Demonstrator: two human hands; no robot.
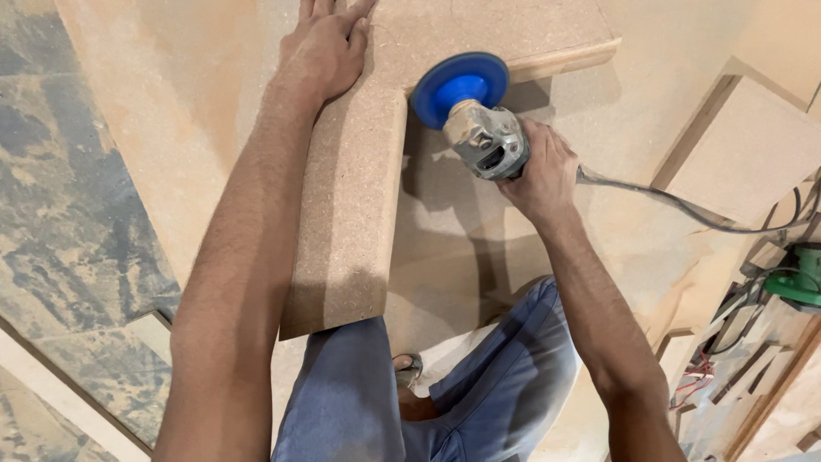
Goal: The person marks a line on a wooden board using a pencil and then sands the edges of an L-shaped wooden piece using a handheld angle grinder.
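Observation:
An L-shaped fibreboard panel (355, 214) stands on edge in front of me. My left hand (323, 47) lies flat on its upper face, fingers spread, pressing it down. My right hand (539, 171) is shut on the grey body of an angle grinder (486, 141). The grinder's blue sanding disc (460, 87) sits in the inner corner of the L, against the panel's edge. A dark power cord (684, 210) runs from the grinder off to the right.
Flat fibreboard sheets (753, 145) lie at the right, dusted with sawdust. A green power tool (800, 278) and tangled wires (697, 376) sit at the far right. A dusty tiled floor (60, 222) shows at the left. My blue-trousered legs (428, 402) are below.

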